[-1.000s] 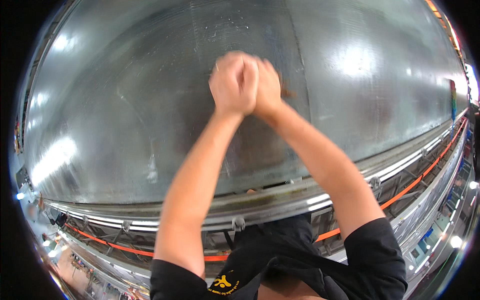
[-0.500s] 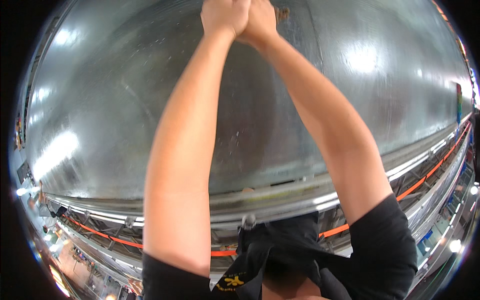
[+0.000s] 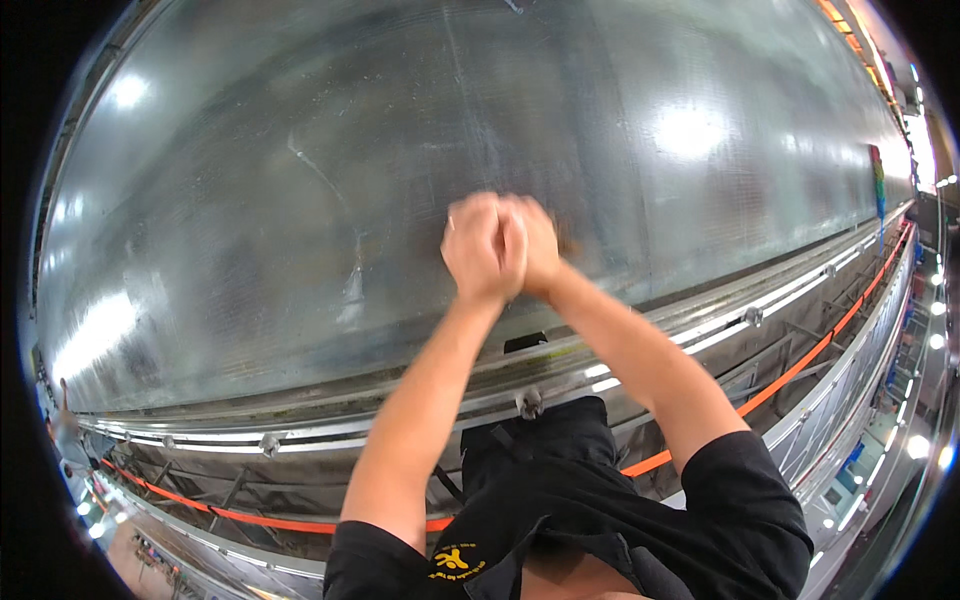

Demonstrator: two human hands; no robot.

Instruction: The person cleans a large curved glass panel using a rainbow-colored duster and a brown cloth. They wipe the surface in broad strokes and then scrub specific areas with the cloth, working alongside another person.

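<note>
Here on the black shirt [image 3: 650, 518] sits a yellow emblem [image 3: 453, 558], small yellow lettering [image 3: 463, 575] curving around its lower edge (far too tiny to make out). No words can be read here!

Counts: 1 metal worktop [image 3: 240, 290]. 1 left hand [image 3: 475, 247] + 1 right hand [image 3: 542, 247], both over it toward the near edge. 2 black sleeves [image 3: 745, 505]. 1 yellow emblem [image 3: 452, 557]. 1 orange strap [image 3: 812, 348] below near edge, partly hidden. 1 multicoloured strip [image 3: 879, 182], near edge's right end. 3 clear round rail fittings [image 3: 530, 403] along near edge; smaller ones unclear.
</note>
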